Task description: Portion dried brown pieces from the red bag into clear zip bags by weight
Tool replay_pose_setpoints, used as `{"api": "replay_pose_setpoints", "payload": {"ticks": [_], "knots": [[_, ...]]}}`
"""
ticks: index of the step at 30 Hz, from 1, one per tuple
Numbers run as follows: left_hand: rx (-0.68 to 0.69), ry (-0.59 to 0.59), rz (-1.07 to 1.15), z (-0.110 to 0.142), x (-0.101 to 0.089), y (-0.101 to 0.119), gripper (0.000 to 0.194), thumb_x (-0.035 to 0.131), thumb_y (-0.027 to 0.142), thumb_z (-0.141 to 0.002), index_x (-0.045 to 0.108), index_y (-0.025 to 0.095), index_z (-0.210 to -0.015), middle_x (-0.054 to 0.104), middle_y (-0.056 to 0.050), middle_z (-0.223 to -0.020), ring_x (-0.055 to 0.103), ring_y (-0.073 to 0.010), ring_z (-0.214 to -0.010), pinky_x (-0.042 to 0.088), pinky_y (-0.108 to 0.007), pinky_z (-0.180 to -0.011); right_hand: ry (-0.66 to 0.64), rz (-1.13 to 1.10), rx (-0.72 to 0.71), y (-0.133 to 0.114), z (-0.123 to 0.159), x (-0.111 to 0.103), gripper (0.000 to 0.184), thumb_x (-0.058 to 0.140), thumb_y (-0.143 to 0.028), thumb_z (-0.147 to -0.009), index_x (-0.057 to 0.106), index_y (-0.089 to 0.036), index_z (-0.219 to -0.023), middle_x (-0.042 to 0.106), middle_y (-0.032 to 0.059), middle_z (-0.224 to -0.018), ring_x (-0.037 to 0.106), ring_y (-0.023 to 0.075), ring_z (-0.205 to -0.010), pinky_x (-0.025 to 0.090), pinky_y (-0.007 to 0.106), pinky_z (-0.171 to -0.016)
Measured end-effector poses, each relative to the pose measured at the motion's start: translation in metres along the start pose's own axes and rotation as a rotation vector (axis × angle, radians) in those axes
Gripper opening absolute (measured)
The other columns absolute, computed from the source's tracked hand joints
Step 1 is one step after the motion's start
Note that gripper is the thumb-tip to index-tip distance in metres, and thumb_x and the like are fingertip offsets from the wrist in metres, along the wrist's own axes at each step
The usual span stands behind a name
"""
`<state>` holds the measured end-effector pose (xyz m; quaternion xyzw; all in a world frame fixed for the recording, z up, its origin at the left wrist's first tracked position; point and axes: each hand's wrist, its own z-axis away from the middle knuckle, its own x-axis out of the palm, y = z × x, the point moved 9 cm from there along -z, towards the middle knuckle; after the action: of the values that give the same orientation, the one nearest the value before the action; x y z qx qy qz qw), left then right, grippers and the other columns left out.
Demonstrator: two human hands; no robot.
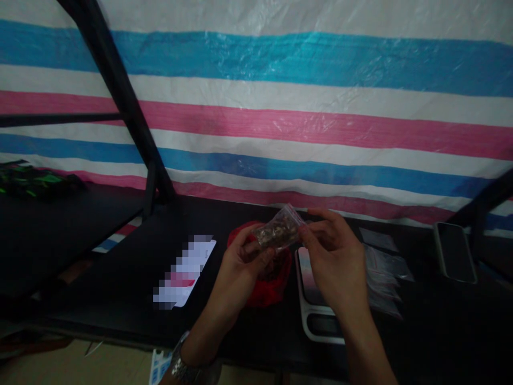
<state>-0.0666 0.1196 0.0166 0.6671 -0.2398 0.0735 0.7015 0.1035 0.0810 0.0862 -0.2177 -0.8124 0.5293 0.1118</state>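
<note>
Between my two hands is a small clear zip bag [280,227] with brownish bits inside, tilted with its zip edge up and to the right. My left hand [244,262] pinches its lower left end. At the zip edge, the fingers of my right hand [339,248] grip the right corner. Below the bag, a red plastic bag [266,294] stands open with dark contents, partly hidden by my left hand. Under my right hand lies a white digital scale [306,315], its platform partly covered. Right of it are several flat clear zip bags [380,272].
A phone [455,251] lies at the right of the black shelf [176,219]. To the left is a white card [186,275], partly blurred out. Black metal posts [116,80] rise at the sides, before a striped plastic sheet [304,117]. A black-green object [36,179] sits far left.
</note>
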Motion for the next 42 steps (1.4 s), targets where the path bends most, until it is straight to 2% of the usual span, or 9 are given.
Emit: {"api": "replay_pose_setpoints", "payload": {"ticks": [4,9,16,21,24,28,32,37,42], "knots": [[-0.017,-0.018,0.051,0.002,0.001,0.000,0.064,0.085,0.042,-0.086,0.059,0.028,-0.143,0.079,-0.011,-0.128,0.078,-0.0262,-0.109,0.061,-0.032,-0.085,-0.131,0.067,-0.066,-0.009,0.003,0.009,0.026,0.069,-0.026,-0.093,0.069,-0.028,-0.119,0.076,0.0018,-0.092,0.074,0.0211,-0.085,0.059,0.034,-0.078],[0.001,0.050,0.069,0.002,-0.003,-0.005,0.058,0.082,0.043,-0.090,0.059,0.029,-0.141,0.079,-0.009,-0.125,0.078,-0.0231,-0.107,0.060,-0.032,-0.090,-0.260,0.103,-0.038,-0.008,0.007,0.018,0.020,0.068,-0.027,-0.094,0.068,-0.027,-0.114,0.077,0.0038,-0.107,0.074,0.0220,-0.098,0.058,0.037,-0.091],[-0.005,-0.060,0.269,0.005,0.007,-0.005,0.059,0.076,0.050,-0.094,0.058,0.028,-0.145,0.072,-0.011,-0.142,0.070,-0.0275,-0.129,0.054,-0.043,-0.111,-0.339,0.221,-0.038,-0.011,0.012,0.027,0.016,0.065,-0.024,-0.096,0.074,-0.024,-0.109,0.079,0.0036,-0.106,0.073,0.0211,-0.093,0.055,0.035,-0.086],[-0.042,0.029,0.298,0.001,-0.003,-0.007,0.052,0.074,0.042,-0.095,0.060,0.022,-0.141,0.078,-0.012,-0.128,0.075,-0.0269,-0.118,0.058,-0.040,-0.103,-0.360,0.398,-0.200,-0.030,0.016,0.028,0.017,0.063,-0.017,-0.097,0.079,-0.023,-0.098,0.077,0.0028,-0.097,0.069,0.0192,-0.087,0.050,0.032,-0.078],[-0.049,0.003,0.292,0.002,0.000,-0.005,0.049,0.081,0.032,-0.089,0.064,0.021,-0.134,0.079,-0.011,-0.123,0.077,-0.0246,-0.112,0.059,-0.034,-0.094,-0.381,0.416,-0.229,-0.035,0.019,0.028,0.020,0.063,-0.015,-0.098,0.080,-0.025,-0.092,0.075,0.0005,-0.091,0.067,0.0166,-0.080,0.048,0.030,-0.072],[0.003,0.040,0.350,0.005,-0.001,0.001,0.046,0.086,0.027,-0.083,0.066,0.023,-0.124,0.079,-0.008,-0.116,0.077,-0.0227,-0.108,0.060,-0.032,-0.089,-0.244,0.327,-0.253,-0.044,0.016,0.018,0.015,0.068,-0.018,-0.095,0.079,-0.027,-0.098,0.076,-0.0006,-0.092,0.067,0.0165,-0.081,0.050,0.030,-0.075],[0.044,0.052,0.373,0.006,0.001,0.005,0.042,0.087,0.026,-0.080,0.066,0.022,-0.117,0.079,-0.006,-0.115,0.076,-0.0208,-0.105,0.060,-0.031,-0.090,-0.177,0.145,-0.131,-0.031,0.011,0.016,0.027,0.075,-0.026,-0.089,0.075,-0.028,-0.116,0.077,-0.0001,-0.093,0.070,0.0176,-0.079,0.056,0.031,-0.076],[0.089,0.085,0.187,0.005,0.000,0.003,0.042,0.088,0.043,-0.082,0.067,0.021,-0.112,0.076,0.000,-0.089,0.073,-0.0141,-0.078,0.057,-0.022,-0.066,-0.114,-0.077,0.013,-0.013,0.005,0.010,0.023,0.083,-0.033,-0.083,0.074,-0.026,-0.103,0.077,0.0011,-0.090,0.075,0.0186,-0.083,0.060,0.031,-0.076],[0.189,-0.014,0.058,0.012,0.019,0.006,0.046,0.089,0.035,-0.080,0.066,0.026,-0.118,0.076,-0.002,-0.108,0.075,-0.0176,-0.102,0.061,-0.027,-0.086,-0.063,-0.153,0.032,-0.017,0.001,-0.013,0.027,0.088,-0.031,-0.077,0.071,-0.025,-0.097,0.074,-0.0018,-0.082,0.072,0.0151,-0.077,0.057,0.025,-0.071]]}}
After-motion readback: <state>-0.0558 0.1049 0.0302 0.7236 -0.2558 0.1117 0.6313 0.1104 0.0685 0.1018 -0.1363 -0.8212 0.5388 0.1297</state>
